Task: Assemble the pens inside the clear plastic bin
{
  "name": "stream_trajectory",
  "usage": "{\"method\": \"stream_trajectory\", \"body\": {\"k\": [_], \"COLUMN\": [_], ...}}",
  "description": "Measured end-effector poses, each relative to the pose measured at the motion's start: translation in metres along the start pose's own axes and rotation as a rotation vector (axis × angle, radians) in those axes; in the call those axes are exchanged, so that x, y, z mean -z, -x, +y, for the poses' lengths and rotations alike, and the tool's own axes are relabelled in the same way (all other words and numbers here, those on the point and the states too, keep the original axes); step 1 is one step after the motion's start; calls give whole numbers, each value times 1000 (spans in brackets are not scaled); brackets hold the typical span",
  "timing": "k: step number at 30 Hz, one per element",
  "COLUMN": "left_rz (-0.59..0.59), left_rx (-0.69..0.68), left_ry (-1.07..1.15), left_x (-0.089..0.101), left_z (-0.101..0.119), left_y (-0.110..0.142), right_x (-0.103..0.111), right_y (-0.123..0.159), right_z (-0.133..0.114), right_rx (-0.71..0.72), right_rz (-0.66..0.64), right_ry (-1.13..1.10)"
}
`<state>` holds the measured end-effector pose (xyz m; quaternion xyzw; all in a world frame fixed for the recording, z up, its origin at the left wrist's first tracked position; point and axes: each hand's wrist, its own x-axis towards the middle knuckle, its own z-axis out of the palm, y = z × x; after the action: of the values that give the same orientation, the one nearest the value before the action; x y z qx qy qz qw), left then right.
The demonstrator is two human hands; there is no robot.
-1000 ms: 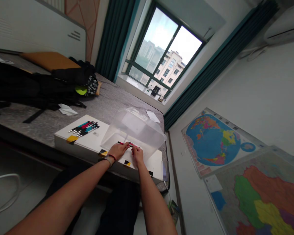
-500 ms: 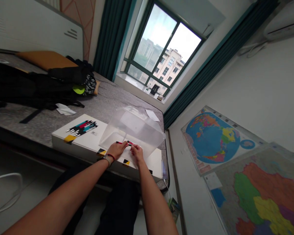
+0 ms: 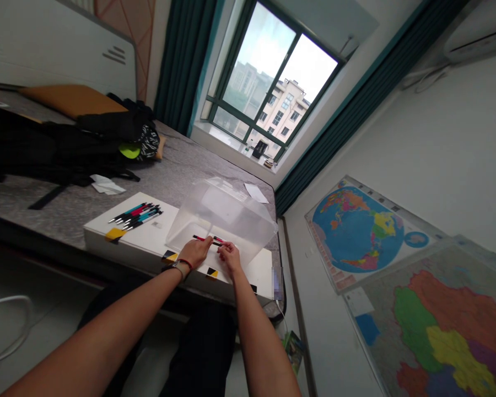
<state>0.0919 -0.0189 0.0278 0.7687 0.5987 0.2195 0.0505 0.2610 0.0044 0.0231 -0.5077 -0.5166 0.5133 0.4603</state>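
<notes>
We see the left hand (image 3: 195, 253) clamped on a slim red-and-black pen (image 3: 198, 237) above a flat white box (image 3: 138, 241); the right hand (image 3: 230, 257) curls just beside the pen's far end, though we cannot tell whether it grips anything; beyond both, we find a translucent plastic container (image 3: 231, 212), and, to the left, a bunch of blue, red and black pens (image 3: 135, 215).

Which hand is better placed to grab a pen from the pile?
Likely your left hand: it's nearer the pile of pens, while your right hand is farther along the white box. Your left seems to hold a red pen, though.
</notes>
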Motion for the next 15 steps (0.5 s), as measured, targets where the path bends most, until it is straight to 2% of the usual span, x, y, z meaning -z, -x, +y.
{"method": "stream_trajectory", "body": {"k": [5,15], "left_rz": [10,12], "left_rx": [7,11], "left_ry": [21,67], "left_x": [-2,-1], "left_z": [0,-1], "left_y": [0,0], "right_x": [0,0], "right_y": [1,2], "right_z": [0,-1], "right_rx": [18,6], "right_rz": [-27,1], "right_ry": [41,50]}}
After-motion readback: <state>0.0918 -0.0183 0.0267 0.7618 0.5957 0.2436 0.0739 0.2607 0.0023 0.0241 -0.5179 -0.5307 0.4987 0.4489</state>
